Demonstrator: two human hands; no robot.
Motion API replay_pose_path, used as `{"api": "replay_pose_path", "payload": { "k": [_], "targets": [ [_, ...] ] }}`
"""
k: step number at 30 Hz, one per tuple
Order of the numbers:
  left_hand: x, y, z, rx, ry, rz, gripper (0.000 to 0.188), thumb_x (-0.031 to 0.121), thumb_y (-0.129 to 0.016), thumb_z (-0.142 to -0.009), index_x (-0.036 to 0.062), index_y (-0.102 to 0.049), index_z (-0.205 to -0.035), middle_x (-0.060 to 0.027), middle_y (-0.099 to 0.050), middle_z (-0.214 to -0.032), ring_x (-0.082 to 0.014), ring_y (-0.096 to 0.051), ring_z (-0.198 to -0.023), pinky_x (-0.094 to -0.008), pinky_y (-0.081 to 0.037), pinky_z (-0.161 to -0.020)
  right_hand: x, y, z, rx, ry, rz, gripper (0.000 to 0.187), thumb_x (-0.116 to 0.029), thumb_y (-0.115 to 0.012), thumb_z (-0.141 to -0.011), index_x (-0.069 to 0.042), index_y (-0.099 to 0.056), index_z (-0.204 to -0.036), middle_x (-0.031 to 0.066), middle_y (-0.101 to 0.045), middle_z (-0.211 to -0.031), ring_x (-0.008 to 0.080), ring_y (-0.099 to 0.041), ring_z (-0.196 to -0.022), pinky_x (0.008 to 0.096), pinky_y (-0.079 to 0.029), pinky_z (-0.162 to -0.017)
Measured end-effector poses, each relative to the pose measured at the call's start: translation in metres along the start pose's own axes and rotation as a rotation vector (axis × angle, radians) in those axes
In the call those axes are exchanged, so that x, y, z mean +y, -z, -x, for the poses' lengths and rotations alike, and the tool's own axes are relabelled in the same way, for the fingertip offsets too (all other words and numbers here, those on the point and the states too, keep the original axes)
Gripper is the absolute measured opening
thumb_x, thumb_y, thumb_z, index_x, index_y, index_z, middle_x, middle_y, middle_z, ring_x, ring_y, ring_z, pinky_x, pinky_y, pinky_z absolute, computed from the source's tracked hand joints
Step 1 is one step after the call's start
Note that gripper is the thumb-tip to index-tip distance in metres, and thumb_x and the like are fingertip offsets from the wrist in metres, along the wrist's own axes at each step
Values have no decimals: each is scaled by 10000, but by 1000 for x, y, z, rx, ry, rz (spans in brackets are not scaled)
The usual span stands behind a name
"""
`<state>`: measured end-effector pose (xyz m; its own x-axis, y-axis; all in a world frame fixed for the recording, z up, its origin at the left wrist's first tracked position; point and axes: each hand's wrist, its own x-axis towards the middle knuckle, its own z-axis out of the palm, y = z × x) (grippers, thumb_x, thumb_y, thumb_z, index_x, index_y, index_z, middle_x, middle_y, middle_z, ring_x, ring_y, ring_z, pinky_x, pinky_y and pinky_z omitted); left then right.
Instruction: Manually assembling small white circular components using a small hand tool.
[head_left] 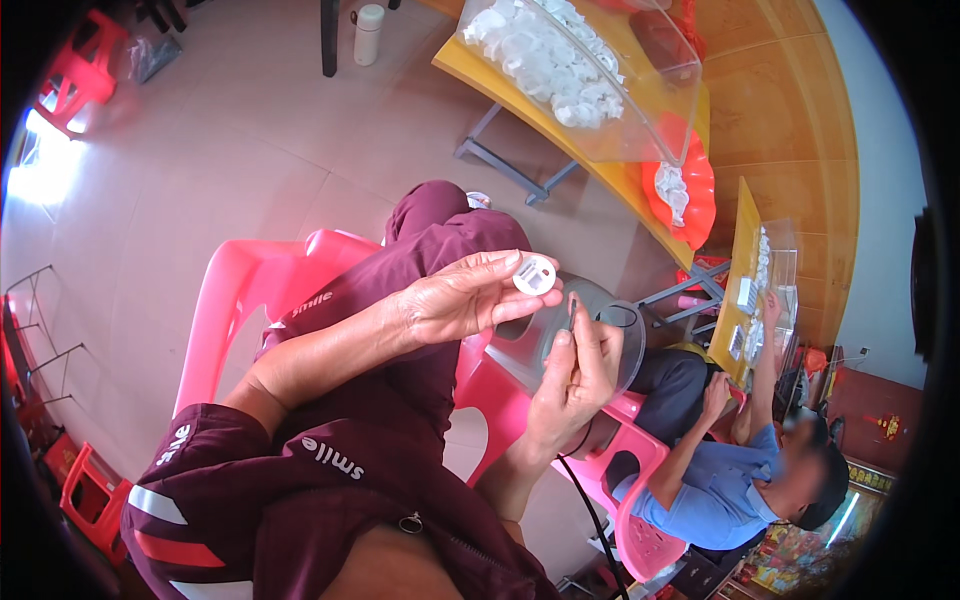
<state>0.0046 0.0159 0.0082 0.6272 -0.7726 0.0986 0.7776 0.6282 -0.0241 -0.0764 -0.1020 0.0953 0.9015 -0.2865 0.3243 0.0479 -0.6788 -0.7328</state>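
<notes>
While a small, round, white plastic piece (535,275) with a recessed face is held up by its edge between the thumb and fingers of the left hand (455,300), a slim, dark, rod-like tool (573,312) with a reddish tip is pinched between the thumb and fingers of the right hand (575,385). The tip is held just beside the white piece, and a narrow gap is seen between them; the exact kind of tool cannot be told. Both hands are raised in front of the lap, where maroon cloth trousers (430,255) are worn, and a rounded, grey plastic surface (592,290) is partly covered from view by the right hand. A thin black cable (590,495) is seen running down past the right wrist. A glossy pink plastic chair (225,300) is placed beside the legs. Farther off, a yellow-topped table (480,72) is occupied by a clear plastic bin (655,125) filled with loose white pieces (550,60), and by a scalloped, orange-red plastic bowl (703,190) in which more white pieces are held. At the right, a second yellow-topped table (727,315) is reached over by a co-worker in a blue shirt (715,490), by whom a dark cap is worn
</notes>
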Motion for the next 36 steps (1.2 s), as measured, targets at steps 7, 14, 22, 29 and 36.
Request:
{"api": "replay_pose_path", "payload": {
  "k": [7,14,22,29,36],
  "targets": [
    [-8,2,1,13,3,52,363,218,-536,-942,-25,-522,-1211,-140,-590,-1150,-248,-579,-1107,-311,-503,-955,-13,-4,1,73,108,62,300,37,-652,-790,-43,-681,-1077,47,-517,-845,114,-514,-674,238,-424,-574],
    [-10,5,1,21,-76,-93,351,188,-604,-901,11,-533,-1196,-161,-571,-1189,-248,-554,-1144,-362,-457,-1002,-19,-8,2,42,119,131,332,82,-645,-764,-53,-693,-1063,61,-501,-806,144,-529,-658,258,-444,-561],
    [-8,2,2,10,-86,-159,343,125,-647,-862,15,-545,-1170,-162,-579,-1192,-239,-563,-1128,-360,-447,-1002,-19,-10,2,32,99,200,351,96,-620,-757,-46,-688,-1072,58,-476,-794,146,-517,-662,265,-418,-555],
    [-7,3,2,26,-92,-193,370,146,-681,-833,16,-553,-1155,-162,-581,-1195,-240,-566,-1123,-372,-447,-993,-17,-8,1,-3,54,198,345,84,-619,-775,-55,-686,-1083,45,-477,-805,133,-512,-681,250,-413,-580],
    [-10,1,1,18,-100,-203,375,162,-684,-831,15,-550,-1149,-153,-593,-1158,-258,-565,-1121,-374,-445,-992,-12,-8,4,-10,53,98,335,71,-628,-780,-64,-690,-1081,35,-490,-811,124,-508,-692,247,-417,-593]
  ]
}}
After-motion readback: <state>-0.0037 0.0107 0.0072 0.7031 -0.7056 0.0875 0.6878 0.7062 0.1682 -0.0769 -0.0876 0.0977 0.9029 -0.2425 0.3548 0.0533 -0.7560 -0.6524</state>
